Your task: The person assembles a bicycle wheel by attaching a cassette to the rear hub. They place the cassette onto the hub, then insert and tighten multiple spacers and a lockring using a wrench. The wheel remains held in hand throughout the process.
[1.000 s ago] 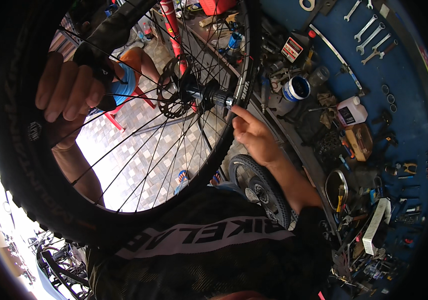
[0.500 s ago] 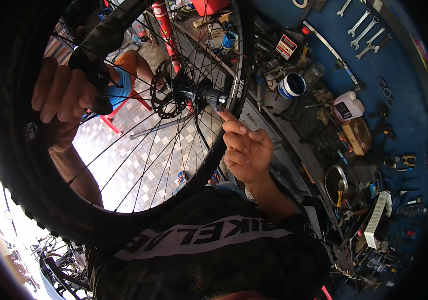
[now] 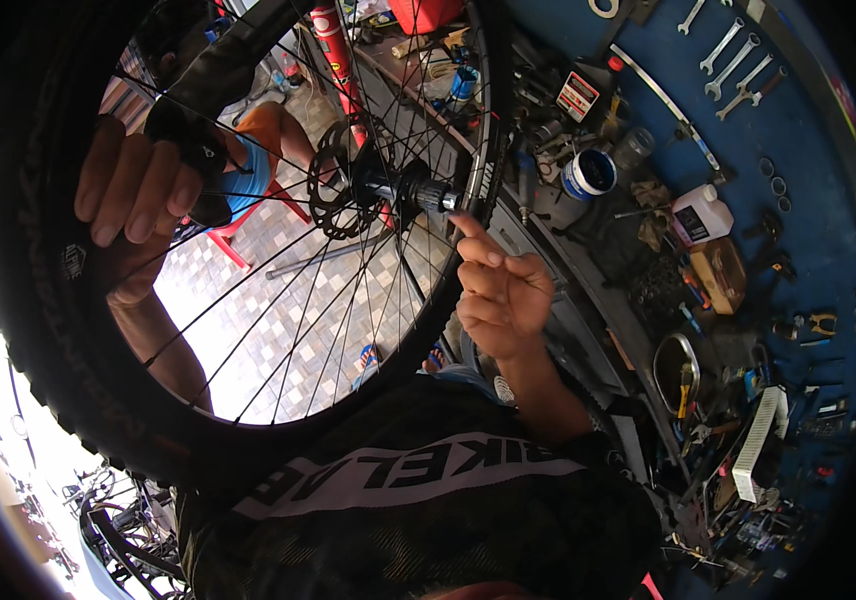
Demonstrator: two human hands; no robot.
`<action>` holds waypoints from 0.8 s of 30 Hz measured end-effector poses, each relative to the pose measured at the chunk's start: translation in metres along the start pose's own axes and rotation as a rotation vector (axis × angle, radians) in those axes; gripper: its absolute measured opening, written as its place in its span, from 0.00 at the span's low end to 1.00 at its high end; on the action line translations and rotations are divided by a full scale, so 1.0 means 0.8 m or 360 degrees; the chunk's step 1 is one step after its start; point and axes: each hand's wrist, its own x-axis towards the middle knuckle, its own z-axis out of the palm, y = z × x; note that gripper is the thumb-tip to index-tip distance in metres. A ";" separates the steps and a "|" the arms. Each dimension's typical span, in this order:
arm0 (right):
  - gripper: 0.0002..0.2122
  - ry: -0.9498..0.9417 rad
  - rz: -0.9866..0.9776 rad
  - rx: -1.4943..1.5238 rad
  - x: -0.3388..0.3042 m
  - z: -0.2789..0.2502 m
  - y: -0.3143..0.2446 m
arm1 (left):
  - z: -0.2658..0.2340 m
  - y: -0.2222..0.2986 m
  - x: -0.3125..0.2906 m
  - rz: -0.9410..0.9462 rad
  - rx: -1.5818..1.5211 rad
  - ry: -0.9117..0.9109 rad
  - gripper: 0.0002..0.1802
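Observation:
A bicycle wheel with a black knobby tyre (image 3: 78, 370) stands tilted in front of me, filling the left half of the view. My left hand (image 3: 138, 190) is closed round its rim and tyre on the left side. Inside the spokes are the hub (image 3: 380, 186) and a disc brake rotor (image 3: 328, 190). The hub's splined body ends in a bright metal axle end (image 3: 450, 201). My right hand (image 3: 503, 290) holds nothing. Its index finger stretches up to the axle end, the darkened tip at its lower edge, while the other fingers are curled.
At right a cluttered workbench carries a white-and-blue tub (image 3: 588, 174), a white jug (image 3: 700, 215) and many tools. Wrenches (image 3: 733, 60) hang on a blue board. Through the spokes show a red bike frame tube (image 3: 336, 60), a seated person (image 3: 263, 150) and a tiled floor (image 3: 278, 370).
My right fingertip has shifted slightly right along the axle end's lower edge. The wheel and my left hand appear a little farther right, as does the whole scene.

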 end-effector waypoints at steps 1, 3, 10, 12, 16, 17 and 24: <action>0.37 0.0134 -0.0082 -0.0416 0.001 -0.002 -0.006 | 0.002 0.003 0.002 -0.0042 -0.0005 0.0021 0.16; 0.39 0.0405 -0.0251 -0.1242 0.008 -0.006 -0.022 | 0.001 0.004 0.002 -0.0074 -0.0003 0.0019 0.16; 0.38 0.0301 0.0128 -0.1756 0.033 -0.029 -0.072 | 0.008 0.000 0.007 -0.0004 0.0031 -0.0037 0.19; 0.37 0.0264 0.0153 -0.1761 0.035 -0.028 -0.088 | 0.008 -0.001 0.008 -0.0026 0.0009 -0.0067 0.19; 0.36 0.0288 0.0199 -0.1740 0.044 -0.015 -0.064 | 0.014 0.002 0.003 -0.0021 0.0033 -0.0036 0.20; 0.36 0.0317 0.0217 -0.1737 0.033 -0.019 -0.066 | 0.013 0.003 0.005 -0.0014 0.0030 -0.0035 0.20; 0.41 0.0224 0.0045 -0.1888 0.020 -0.021 -0.075 | 0.008 -0.006 0.010 -0.0031 -0.0057 0.0051 0.18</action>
